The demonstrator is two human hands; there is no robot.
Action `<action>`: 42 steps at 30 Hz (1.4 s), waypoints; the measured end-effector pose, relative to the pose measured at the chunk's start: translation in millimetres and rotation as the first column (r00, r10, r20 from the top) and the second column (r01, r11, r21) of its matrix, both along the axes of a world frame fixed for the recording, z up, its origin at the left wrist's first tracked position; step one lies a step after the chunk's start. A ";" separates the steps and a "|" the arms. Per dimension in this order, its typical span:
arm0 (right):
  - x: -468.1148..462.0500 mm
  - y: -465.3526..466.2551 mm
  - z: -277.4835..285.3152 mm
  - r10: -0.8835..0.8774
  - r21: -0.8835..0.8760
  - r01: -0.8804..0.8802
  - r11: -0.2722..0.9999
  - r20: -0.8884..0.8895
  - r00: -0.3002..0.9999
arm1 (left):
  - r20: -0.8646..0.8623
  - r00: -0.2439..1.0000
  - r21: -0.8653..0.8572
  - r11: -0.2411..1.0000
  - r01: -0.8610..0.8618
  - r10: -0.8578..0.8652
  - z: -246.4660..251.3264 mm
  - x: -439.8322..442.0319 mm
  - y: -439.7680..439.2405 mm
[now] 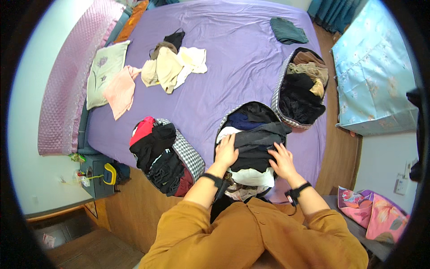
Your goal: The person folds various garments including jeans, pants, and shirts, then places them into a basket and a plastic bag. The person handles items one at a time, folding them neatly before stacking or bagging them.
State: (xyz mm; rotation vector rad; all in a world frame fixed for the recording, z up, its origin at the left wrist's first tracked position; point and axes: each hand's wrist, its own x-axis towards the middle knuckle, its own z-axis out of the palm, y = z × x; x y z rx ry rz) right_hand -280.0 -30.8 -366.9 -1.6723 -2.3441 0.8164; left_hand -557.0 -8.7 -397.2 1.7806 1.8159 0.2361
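Note:
Directly before me stands a storage bag (219, 129) packed with clothes, its near part close to my body. My left hand (227, 151) rests with spread fingers on the left edge of a dark grey garment (258, 134), beside a white piece of cloth. On the right side of the same pile lies my right hand (281, 159), its fingers apart on black folded clothing (250, 159). Below that, a white garment (253, 176) shows at the near end. Dark blue cloth (240, 121) lies at the far end. Neither hand grips anything.
A houndstooth-patterned storage bag (189, 151) full of clothes sits on the left, another bag (277, 90) at the right edge of the purple-sheeted bed (228, 43). Loose beige clothes (169, 67), a pink cloth (121, 90), a pillow (105, 72) and a folded green garment (288, 31) lie farther off.

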 end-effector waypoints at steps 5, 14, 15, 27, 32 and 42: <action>91.3 -106.1 26.0 0.056 -0.174 -0.028 0.984 0.156 0.986 | 0.299 0.954 0.147 0.987 -0.070 0.023 16.4 -29.1 -77.3; 167.4 -281.9 23.5 -0.374 -0.378 0.396 0.837 0.135 0.918 | 0.328 0.929 -0.509 0.796 0.328 -0.173 15.3 -41.7 -213.2; 166.3 -303.0 23.1 -0.437 -0.398 0.453 0.798 0.135 0.889 | 0.302 0.926 -0.533 0.764 0.363 -0.228 16.6 -38.4 -222.0; 203.0 -457.9 74.2 -0.567 -0.547 0.457 0.701 -0.040 0.823 | 0.128 0.918 -0.471 0.792 0.388 -0.374 35.3 -24.8 -288.7; 305.5 -486.3 95.7 -0.631 -0.570 0.426 0.703 -0.224 0.742 | -0.048 0.892 -0.494 0.787 0.370 -0.450 20.3 34.8 -310.2; 460.9 -430.7 207.8 -0.636 -0.533 0.352 0.770 -0.689 0.348 | 0.349 0.847 -0.514 0.674 0.530 -0.400 61.8 284.1 -332.1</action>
